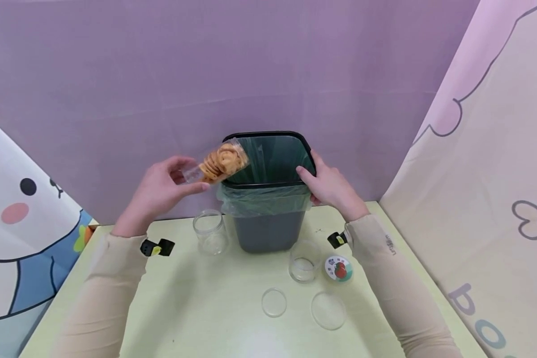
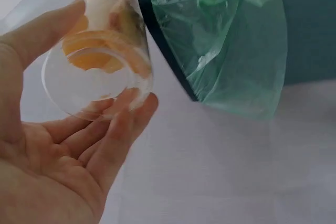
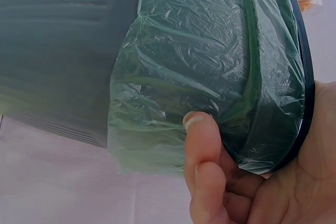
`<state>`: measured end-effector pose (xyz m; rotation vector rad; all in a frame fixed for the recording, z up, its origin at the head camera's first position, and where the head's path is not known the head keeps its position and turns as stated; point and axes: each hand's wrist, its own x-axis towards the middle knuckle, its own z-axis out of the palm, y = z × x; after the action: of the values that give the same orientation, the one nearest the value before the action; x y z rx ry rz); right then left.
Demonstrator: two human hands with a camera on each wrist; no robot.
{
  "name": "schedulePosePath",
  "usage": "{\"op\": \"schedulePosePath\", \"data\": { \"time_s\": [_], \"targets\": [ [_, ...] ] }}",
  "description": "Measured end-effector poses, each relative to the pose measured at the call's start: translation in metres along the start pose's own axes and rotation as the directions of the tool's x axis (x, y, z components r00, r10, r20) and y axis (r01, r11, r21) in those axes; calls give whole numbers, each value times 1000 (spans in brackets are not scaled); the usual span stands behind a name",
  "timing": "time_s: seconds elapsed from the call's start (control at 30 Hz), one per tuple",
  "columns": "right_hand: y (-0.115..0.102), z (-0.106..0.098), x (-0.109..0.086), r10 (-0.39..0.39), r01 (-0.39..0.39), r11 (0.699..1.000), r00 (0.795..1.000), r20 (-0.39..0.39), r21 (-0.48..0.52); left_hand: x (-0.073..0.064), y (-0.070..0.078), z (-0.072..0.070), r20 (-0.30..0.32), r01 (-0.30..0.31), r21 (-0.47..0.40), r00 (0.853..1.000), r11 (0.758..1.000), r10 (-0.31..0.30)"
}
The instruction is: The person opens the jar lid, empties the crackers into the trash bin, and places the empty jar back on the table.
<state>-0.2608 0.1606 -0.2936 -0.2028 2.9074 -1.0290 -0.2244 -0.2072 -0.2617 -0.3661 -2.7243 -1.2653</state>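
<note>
In the head view my left hand point(image 1: 163, 186) holds a clear cylindrical jar point(image 1: 223, 161) with round, golden-brown cookies inside. The jar lies tilted, its far end at the left edge of a dark waste bin point(image 1: 268, 231). In the left wrist view, thumb and fingers wrap the near end of the jar point(image 2: 97, 85). A green plastic bag point(image 1: 273, 199) lines the bin and hangs over its black rim. My right hand point(image 1: 328, 184) grips the bin's right side, thumb over the rim and fingers outside against the bag point(image 3: 184, 77).
A clear jar point(image 1: 210, 233) stands left of the bin. Another clear container point(image 1: 304, 263) is in front, beside a round item with a tomato picture point(image 1: 338, 269). Two clear discs point(image 1: 274, 302) lie nearer on the pale table point(image 1: 215, 308). Purple cloth point(image 1: 268, 64) hangs behind.
</note>
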Motion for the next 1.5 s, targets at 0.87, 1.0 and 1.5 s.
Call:
{"op": "schedulePosePath", "data": {
  "time_s": [0.87,1.0,1.5],
  "targets": [
    [0,1,0,-12,12,1000,1000,-10,-3,0,-10,22,-184,-60,-449,982,891,-27],
    [0,1,0,-12,12,1000,1000,-13,-3,1,-6,22,-240,-88,-380,971,921,-7],
    [0,4,0,-16,16,1000,1000,-23,5,5,10,17,-383,-226,-326,919,918,91]
  ]
}}
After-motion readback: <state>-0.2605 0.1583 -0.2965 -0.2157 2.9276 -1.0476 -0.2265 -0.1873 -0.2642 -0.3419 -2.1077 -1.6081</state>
